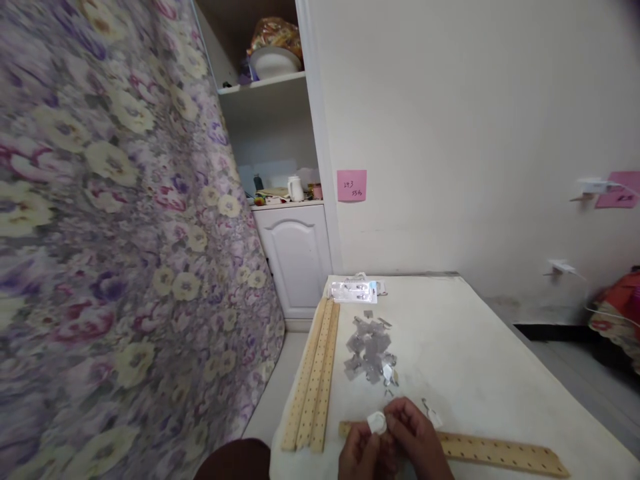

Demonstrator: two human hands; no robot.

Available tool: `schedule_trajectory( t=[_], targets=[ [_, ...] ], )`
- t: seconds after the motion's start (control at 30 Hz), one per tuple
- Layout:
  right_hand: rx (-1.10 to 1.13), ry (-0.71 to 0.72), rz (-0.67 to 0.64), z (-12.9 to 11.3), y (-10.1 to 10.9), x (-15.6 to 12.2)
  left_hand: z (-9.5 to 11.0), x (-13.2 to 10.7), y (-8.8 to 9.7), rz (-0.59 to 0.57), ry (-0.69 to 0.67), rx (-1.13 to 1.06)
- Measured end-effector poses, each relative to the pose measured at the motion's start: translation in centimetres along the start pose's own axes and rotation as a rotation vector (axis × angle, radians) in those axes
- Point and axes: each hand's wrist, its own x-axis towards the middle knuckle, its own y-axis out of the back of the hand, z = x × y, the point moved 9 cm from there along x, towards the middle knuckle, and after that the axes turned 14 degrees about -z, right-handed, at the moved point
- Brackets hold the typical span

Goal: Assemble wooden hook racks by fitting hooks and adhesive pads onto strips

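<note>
Both my hands meet at the bottom of the view, over the near edge of a white table. My left hand and my right hand are closed, pinching a small white round piece between their fingertips. Under them a perforated wooden strip lies across the table. Several small clear plastic packets with metal hooks lie in a heap just beyond my hands. A few loose hooks lie beside my right hand.
Three perforated wooden strips lie side by side along the table's left edge. A clear blister pack lies at the far edge. A floral curtain hangs at left, a white cupboard with shelves stands behind. Pink notes stick on the wall.
</note>
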Motion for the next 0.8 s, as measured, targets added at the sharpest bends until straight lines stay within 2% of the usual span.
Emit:
schedule_trajectory(
  t=[0.13, 0.23, 0.37, 0.47, 0.63, 0.8],
  targets=[
    [-0.06, -0.028, -0.062, 1.0, -0.5, 0.0, 0.7, 0.0, 0.9, 0.015, -0.001, 0.037],
    [-0.174, -0.07, -0.108, 1.4, -0.1, -0.2, 2.3, -0.3, 1.7, 0.011, -0.019, 0.13],
    [-0.445, -0.079, -0.068, -0.4, 1.1, -0.2, 5.1, -1.1, 1.8, -0.023, -0.031, 0.339],
    [-0.57, -0.051, -0.115, -2.1, 0.4, 0.1, 6.1, -1.5, 1.4, -0.048, 0.012, 0.479],
    [-0.546, -0.141, -0.284, -0.8, -2.1, 0.2, 5.4, -1.9, 1.4, -0.099, 0.038, 0.677],
    [-0.563, -0.219, -0.363, 1.5, -3.0, -0.6, 2.2, -2.6, 3.6, -0.1, 0.114, 0.652]
  ],
)
